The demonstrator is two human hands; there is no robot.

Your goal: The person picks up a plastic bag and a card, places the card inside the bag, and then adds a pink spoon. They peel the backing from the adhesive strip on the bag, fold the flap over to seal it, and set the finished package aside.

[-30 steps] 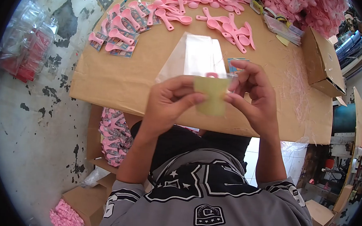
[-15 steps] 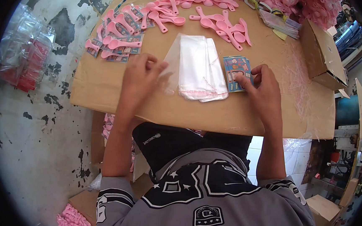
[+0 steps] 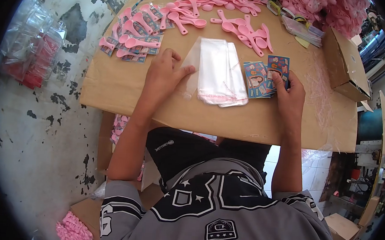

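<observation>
My right hand (image 3: 288,91) pinches a blue printed card (image 3: 278,63) between thumb and fingers, raised beside a small stack of matching cards (image 3: 256,80). Left of that stack lies a pile of clear plastic bags (image 3: 214,70); one bag (image 3: 189,73) sticks out from its left side. The thumb of my left hand (image 3: 164,75) is right at that bag's edge, with the fingers apart from the thumb and nothing gripped. Beyond my left hand, pink measuring spoons (image 3: 137,42) rest on bagged cards (image 3: 136,59) at the table's left.
More pink spoons (image 3: 227,0) are heaped at the far edge, with a smaller group (image 3: 247,32) nearer. A cardboard box (image 3: 346,64) stands at the right of the brown-covered table (image 3: 179,114). Tape rolls (image 3: 289,13) and large bags of pink spoons (image 3: 320,13) are behind it.
My right hand has lifted a card off the stack and moved it slightly up and right. My left hand's fingers have spread, its thumb reaching to the protruding bag.
</observation>
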